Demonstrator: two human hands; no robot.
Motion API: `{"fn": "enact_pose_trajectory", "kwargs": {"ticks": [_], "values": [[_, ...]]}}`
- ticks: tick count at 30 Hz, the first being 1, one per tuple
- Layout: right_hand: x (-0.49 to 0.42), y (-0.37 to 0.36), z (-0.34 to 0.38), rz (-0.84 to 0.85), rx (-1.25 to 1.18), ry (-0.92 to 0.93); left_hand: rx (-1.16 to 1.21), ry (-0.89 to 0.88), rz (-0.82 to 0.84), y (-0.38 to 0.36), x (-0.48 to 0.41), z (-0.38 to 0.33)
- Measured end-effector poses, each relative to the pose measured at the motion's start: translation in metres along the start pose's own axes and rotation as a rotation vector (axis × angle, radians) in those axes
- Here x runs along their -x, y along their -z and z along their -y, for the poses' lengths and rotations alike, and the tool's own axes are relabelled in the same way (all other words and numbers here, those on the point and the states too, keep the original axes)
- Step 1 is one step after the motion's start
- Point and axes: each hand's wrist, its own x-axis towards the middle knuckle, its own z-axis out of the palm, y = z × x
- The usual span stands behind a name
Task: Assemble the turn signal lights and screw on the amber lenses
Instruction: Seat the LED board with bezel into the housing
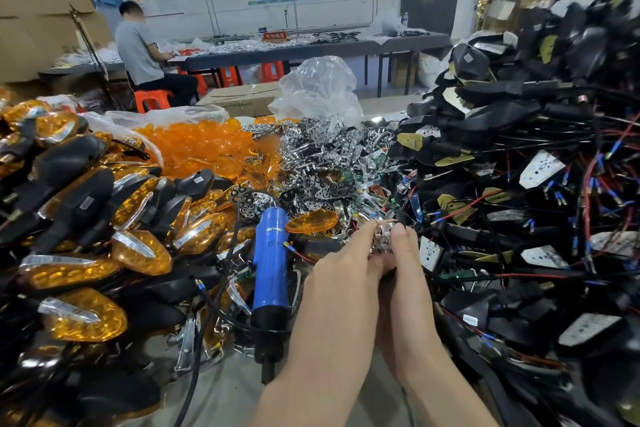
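Both hands meet at the centre of the bench over the parts heap; my left hand (341, 263) and my right hand (407, 263) are side by side and touching, and between their fingertips they pinch one small chrome reflector (383, 236); the part is largely hidden by my fingers, so I cannot tell its full shape.

A single loose amber lens (313, 221) lies just beside my left fingertips, apart from them; a blue electric screwdriver (270, 270) lies on the bench left of my left hand, tip towards me, with its black cable running off its far end.

- Left: finished turn signals (86, 218), black bodies with amber lenses fitted, heaped.
- Centre rear: bagged heap of amber lenses (204, 146); beside it, a heap of chrome reflectors (322, 152).
- Right: tall stack of black housings (519, 149) with red, black and blue-tipped wires, several showing bare LED boards.

Behind the heaps stand a clear plastic bag (318, 87) and a cardboard box (242, 97); farther back a person (138, 48) sits on an orange stool (152, 99) at a long table.
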Motion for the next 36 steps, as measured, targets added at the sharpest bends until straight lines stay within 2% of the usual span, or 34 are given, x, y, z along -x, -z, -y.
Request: {"fn": "enact_pose_trajectory", "kwargs": {"ticks": [7, 14, 17, 24, 36], "values": [[-0.001, 0.002, 0.001, 0.008, 0.055, 0.022, 0.029, 0.035, -0.033, -0.004, 0.002, 0.000], [-0.004, 0.004, 0.004, -0.105, -0.086, -0.017, 0.077, -0.111, -0.028, -0.002, 0.008, 0.005], [-0.007, 0.003, 0.007, -0.090, -0.181, -0.056, 0.109, -0.176, -0.034, 0.004, 0.013, 0.016], [-0.010, -0.002, 0.014, 0.036, -0.397, -0.056, -0.078, -0.209, -0.121, 0.012, 0.024, 0.040], [-0.016, 0.003, 0.017, -0.064, -0.503, -0.053, -0.250, -0.194, -0.100, 0.023, 0.029, 0.045]]}}
